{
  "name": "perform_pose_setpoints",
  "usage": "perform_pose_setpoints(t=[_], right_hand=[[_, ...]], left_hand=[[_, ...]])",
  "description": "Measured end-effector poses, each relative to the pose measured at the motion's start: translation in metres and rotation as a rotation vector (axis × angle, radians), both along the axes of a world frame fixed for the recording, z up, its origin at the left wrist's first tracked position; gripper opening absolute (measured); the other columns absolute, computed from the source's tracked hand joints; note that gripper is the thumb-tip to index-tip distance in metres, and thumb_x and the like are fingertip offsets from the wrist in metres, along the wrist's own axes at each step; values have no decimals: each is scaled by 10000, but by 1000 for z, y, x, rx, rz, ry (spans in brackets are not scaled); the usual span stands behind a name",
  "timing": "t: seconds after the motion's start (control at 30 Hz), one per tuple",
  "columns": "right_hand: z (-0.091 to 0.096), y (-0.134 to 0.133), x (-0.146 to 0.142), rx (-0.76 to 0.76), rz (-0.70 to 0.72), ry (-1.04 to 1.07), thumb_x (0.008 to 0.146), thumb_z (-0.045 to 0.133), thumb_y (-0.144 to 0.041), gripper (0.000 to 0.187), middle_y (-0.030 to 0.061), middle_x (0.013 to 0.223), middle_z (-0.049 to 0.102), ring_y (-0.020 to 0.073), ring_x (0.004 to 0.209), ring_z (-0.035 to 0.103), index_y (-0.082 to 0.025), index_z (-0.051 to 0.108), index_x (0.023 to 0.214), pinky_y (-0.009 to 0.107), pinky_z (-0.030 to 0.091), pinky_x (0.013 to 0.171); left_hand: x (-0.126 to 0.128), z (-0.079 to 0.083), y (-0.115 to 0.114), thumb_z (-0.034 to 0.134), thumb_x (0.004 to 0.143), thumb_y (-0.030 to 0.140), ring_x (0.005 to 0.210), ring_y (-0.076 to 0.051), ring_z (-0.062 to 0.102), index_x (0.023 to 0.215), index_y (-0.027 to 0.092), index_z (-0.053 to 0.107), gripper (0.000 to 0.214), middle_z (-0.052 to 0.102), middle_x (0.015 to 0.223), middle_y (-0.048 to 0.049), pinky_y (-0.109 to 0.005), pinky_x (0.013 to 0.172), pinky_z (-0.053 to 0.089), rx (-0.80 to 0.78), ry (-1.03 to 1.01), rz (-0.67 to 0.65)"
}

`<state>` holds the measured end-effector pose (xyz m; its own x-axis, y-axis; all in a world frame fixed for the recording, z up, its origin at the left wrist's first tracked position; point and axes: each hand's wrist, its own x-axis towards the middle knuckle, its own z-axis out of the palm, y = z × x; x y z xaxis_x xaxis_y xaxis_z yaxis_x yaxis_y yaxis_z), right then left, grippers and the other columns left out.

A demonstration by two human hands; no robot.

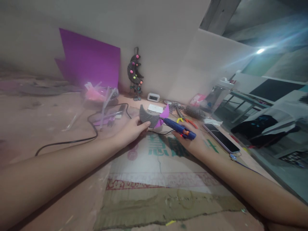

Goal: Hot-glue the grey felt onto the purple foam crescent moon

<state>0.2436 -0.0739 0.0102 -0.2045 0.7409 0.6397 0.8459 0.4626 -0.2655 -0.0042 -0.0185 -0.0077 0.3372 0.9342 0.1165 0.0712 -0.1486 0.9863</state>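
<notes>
My left hand (131,130) grips a crescent-shaped piece (150,116), grey yarn wound over most of it and bare purple at its right tip. My right hand (192,141) holds a blue glue gun (179,127) with its nozzle touching the crescent's purple end. A small red light glows on the gun. Both hands hover over a flattened cardboard sheet (163,179) with green printing.
A black cable (91,128) loops across the table at left. A purple sheet (89,61) leans on the wall beside a finished moon ornament (135,73). A small clock (153,97), pliers (187,121), a phone (221,138) and a plastic bag (98,93) lie around.
</notes>
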Motion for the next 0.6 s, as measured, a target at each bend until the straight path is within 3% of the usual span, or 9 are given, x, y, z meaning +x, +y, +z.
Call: perform_pose_setpoints(t=[0.6], right_hand=[[-2, 2, 1, 24, 112, -72, 819, 650, -367, 185, 15, 800, 664, 167, 697, 612, -230, 611, 936, 290, 479, 675]], left_hand=[[-2, 2, -3, 584, 837, 369, 477, -88, 444, 784, 188, 485, 213, 522, 622, 24, -205, 439, 304, -39, -15, 19]])
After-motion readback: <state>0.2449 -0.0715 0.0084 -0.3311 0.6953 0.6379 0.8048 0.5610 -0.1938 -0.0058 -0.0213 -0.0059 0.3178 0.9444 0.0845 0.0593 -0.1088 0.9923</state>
